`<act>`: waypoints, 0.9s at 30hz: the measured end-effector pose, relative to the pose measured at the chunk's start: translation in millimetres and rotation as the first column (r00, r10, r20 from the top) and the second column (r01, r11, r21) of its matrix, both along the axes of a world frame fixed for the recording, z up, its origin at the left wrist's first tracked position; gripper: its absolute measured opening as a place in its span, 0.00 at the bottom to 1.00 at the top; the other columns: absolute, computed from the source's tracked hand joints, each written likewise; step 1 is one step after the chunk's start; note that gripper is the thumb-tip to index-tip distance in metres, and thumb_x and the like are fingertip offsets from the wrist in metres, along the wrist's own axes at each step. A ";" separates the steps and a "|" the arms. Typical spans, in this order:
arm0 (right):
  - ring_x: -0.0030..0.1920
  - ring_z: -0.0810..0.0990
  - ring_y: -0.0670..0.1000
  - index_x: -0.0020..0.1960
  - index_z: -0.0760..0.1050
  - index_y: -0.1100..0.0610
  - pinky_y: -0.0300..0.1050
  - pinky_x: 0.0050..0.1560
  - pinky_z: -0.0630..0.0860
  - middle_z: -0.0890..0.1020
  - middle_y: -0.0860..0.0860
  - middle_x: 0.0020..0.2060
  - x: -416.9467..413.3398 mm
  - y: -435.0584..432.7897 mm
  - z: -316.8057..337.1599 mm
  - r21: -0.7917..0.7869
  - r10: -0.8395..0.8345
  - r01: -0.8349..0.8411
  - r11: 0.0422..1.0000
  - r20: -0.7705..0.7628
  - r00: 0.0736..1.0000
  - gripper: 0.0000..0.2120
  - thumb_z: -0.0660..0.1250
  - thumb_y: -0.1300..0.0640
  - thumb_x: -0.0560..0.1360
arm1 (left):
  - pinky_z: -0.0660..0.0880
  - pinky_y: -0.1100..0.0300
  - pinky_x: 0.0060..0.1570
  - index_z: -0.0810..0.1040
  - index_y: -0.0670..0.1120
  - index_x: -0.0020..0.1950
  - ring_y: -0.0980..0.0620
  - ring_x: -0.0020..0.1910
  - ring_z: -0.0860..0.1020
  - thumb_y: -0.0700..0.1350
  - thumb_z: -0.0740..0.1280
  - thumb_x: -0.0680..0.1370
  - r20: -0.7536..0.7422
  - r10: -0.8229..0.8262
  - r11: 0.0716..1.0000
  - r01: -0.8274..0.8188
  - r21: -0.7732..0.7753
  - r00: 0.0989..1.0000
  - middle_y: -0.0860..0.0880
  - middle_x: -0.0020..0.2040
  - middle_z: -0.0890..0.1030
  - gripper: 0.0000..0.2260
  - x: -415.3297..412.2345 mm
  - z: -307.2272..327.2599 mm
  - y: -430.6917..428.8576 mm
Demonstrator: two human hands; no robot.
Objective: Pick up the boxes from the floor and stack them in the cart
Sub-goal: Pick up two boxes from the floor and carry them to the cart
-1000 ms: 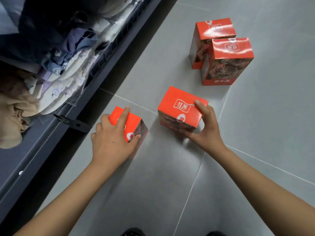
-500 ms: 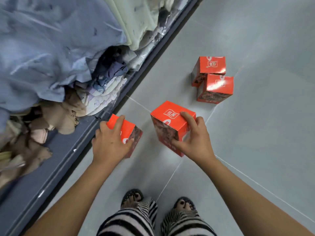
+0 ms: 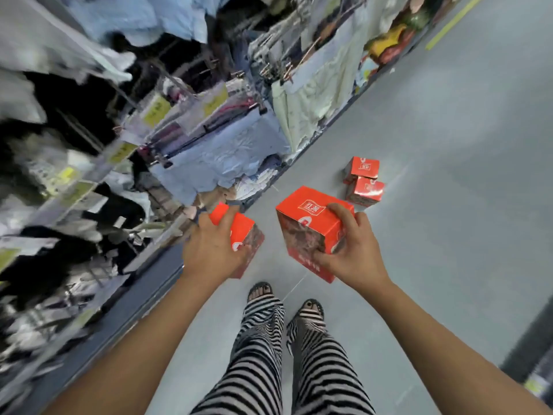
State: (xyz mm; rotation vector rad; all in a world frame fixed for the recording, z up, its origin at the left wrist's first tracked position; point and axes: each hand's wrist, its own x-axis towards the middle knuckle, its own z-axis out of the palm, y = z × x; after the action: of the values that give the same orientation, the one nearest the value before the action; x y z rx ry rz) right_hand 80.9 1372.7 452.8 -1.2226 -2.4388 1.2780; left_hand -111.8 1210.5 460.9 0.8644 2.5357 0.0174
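1. Spreading right of the clothes rack: grey floor, smooth glossy tiles, thin grout lines.
2. The clothes rack itself: soft crumpled fabrics in pale blue, cream and black, clear plastic sleeves, yellow tags, metal clips. Blurred, details unreadable.
3. Striped trousers, black-and-white, loose cloth, just right of the rack's base.
4. Larger box: glossy orange-red cardboard, cuboid, white logo on top, dark photo print on the side, tilted. Held above the floor, right of the rack. Right hand grips its right corner, fingers curled over the top edge, thumb pressed on the printed side.
5. Smaller box: same red card, white spot on one face, close beside the rack's edge, also held above the floor. Left hand covers its top, fingers wrapped down round it.
6. Two more red boxes on the floor, farther from the rack: far box and near box, touching, upright, shiny tops.
7. Sandals, open-toed, dark straps, below the trouser hems.
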 end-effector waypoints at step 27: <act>0.55 0.72 0.48 0.68 0.64 0.38 0.42 0.54 0.69 0.69 0.47 0.54 -47.4 -269.2 283.1 0.173 0.891 -0.881 0.441 -0.200 0.407 0.40 0.79 0.51 0.61 | 0.75 0.50 0.49 0.59 0.66 0.72 0.41 0.52 0.74 0.56 0.74 0.65 -0.194 0.776 0.630 -0.734 0.255 0.600 0.48 0.51 0.65 0.39 155.6 330.5 -364.9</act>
State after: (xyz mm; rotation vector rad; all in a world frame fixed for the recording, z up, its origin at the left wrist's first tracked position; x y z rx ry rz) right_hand 33.5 1103.5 735.9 0.4694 -2.9031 1.3878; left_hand 43.8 845.6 791.4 -0.2823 3.0130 0.3848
